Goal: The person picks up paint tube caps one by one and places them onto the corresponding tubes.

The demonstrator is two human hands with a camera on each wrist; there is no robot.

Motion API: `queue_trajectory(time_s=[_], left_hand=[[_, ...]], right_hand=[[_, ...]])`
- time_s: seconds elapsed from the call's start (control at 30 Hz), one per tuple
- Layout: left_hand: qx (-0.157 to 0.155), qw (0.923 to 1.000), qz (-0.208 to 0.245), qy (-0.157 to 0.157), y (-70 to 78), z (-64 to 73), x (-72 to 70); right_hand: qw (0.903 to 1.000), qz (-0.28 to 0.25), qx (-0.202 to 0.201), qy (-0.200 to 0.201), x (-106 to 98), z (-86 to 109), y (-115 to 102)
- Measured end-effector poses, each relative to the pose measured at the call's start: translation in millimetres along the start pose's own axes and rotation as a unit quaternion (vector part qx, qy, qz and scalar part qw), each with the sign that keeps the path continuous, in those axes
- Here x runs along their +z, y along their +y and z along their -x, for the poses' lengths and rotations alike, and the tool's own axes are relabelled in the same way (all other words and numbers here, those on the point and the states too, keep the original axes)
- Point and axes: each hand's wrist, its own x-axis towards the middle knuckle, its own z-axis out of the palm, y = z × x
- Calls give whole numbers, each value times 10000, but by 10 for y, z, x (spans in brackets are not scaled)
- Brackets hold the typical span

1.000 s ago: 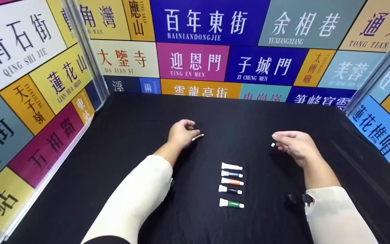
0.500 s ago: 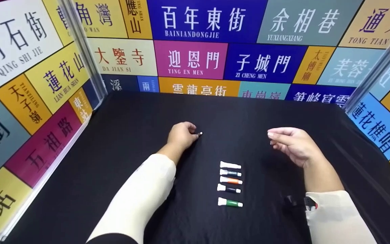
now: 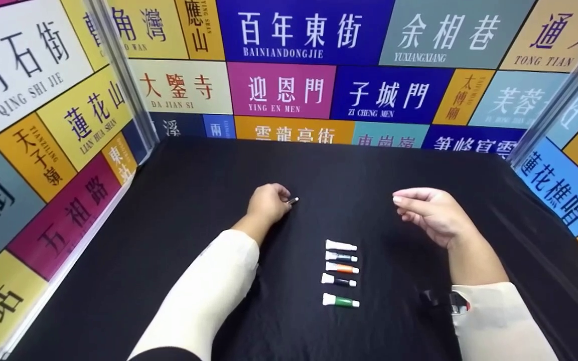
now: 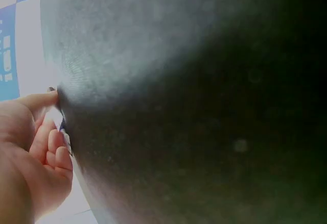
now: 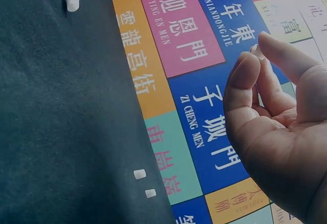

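Note:
At the middle left of the head view my left hand [image 3: 268, 204] grips a small dark paint tube [image 3: 293, 201] between thumb and fingers, its white end pointing right. Most of that tube is hidden by the hand. My right hand [image 3: 429, 213] is held over the right side of the table, thumb and fingers brought together. A pale spot shows at its fingertips in the right wrist view; whether it is a nail or a small piece, I cannot tell. Between the arms lie several paint tubes in a column, including a white one [image 3: 341, 245], an orange one [image 3: 342, 268] and a green one [image 3: 340, 301].
Black cloth [image 3: 208, 165] covers the table. Printed sign panels [image 3: 283, 90] rise behind it and at both sides. Two small white pieces [image 5: 139, 174] show near the cloth's edge in the right wrist view. In the left wrist view a large dark blur fills most of the picture.
The tube in my left hand has turned, so less of its length shows. My right hand has shifted slightly left and up, and the small white piece below its fingers has gone from sight.

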Motion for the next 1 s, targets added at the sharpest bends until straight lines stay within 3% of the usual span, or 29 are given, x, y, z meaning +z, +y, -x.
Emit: queue_trajectory(time_s=[0.33,0.6,1.0], left_hand=[[-113,9951,962,204,4,1,-43],[186,9842,1716,394,121,117,-76],[603,9563,2832,402,335,407,-67]], right_hand=[[9995,-78,-284,-108,104,105,-131],[9971,128,-711,-242,226,230,-272],[9891,382,-1372,-386,413,432,-441]])
